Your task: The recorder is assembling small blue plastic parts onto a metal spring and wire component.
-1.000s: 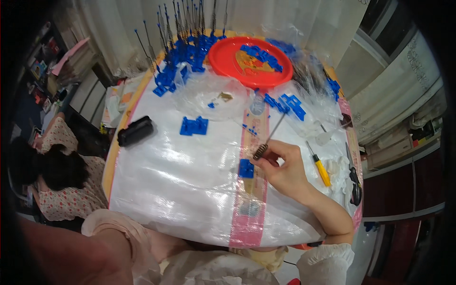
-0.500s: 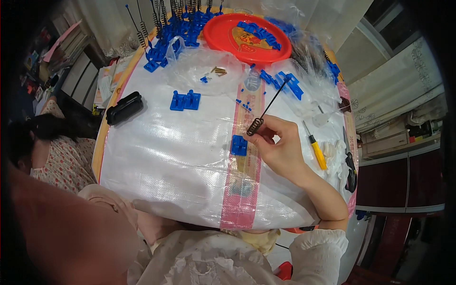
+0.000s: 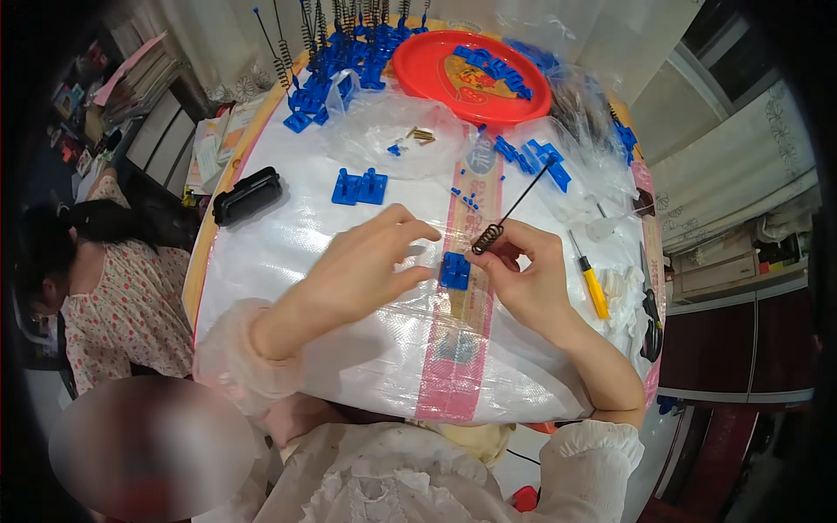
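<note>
Between thumb and fingers, my right hand [image 3: 527, 268] pinches a black coil spring [image 3: 488, 238] with a long straight wire rising to the upper right; its tip overlaps a blue plastic part in view. Just below the coil, a square blue plastic base [image 3: 455, 271] lies on the white sheet. My left hand [image 3: 366, 261] hovers to the left of that base, thumb and fingers apart, holding nothing. Farther off, two joined-looking blue bases [image 3: 359, 186] with upright posts lie on the sheet. Small blue pegs [image 3: 466, 199] are scattered beyond my right hand.
A red plate [image 3: 418, 74] with blue parts stands at the back, beside many blue bases with springs [image 3: 349, 61]. A clear bag [image 3: 366, 131] holds brass pins. A black case [image 3: 247, 196] lies left; a yellow-handled screwdriver [image 3: 595, 288] and black-handled scissors [image 3: 651, 327] lie right. Someone sits at left.
My left hand has come in from the lower left over the sheet, toward the blue base. The right hand still pinches the spring. The whole view has shifted slightly.
</note>
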Tool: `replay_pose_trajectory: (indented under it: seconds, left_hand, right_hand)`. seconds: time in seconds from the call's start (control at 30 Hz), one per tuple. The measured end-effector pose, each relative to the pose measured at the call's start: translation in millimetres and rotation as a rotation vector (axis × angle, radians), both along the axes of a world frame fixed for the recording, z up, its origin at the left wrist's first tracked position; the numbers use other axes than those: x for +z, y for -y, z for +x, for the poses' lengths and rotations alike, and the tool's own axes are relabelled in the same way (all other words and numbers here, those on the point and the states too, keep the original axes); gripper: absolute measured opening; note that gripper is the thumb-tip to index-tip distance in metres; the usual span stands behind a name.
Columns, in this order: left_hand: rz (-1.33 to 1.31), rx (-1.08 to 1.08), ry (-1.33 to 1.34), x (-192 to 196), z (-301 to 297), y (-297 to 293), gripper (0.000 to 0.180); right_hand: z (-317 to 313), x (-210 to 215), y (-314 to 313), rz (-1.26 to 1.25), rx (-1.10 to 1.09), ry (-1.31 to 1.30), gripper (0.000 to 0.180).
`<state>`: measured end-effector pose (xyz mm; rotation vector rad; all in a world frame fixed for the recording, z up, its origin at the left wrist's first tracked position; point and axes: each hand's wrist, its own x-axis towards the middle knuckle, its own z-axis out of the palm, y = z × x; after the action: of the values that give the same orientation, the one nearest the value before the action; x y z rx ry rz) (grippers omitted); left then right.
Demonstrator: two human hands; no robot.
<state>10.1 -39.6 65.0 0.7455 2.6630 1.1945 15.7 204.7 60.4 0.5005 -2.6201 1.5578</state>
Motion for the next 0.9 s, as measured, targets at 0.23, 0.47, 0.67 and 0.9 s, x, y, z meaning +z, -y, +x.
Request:
replay_pose_trajectory:
  seconds: [0.23, 0.47, 0.67, 0.9]
  left_hand:
    - [0.057, 0.008, 0.113, -30, -11, -27, 0.039]
    - [0.105, 0.046, 0.077, -43, -11, -36, 0.028]
    - [0.212, 0.083, 0.026, -62, -11, -37, 0.025]
    - [0.145, 0.089, 0.052, -52, -11, -38, 0.024]
  right_hand:
    - [-2, 3, 0, 0.009, -0.003, -0.049, 0.010]
    - [-2, 0, 0, 0.027, -0.019, -0.073, 0.010]
    - [-2, -4, 0, -0.046, -0.010, -0.038, 0.009]
    - [-4, -7, -1, -0.081, -0.008, -0.039, 0.008]
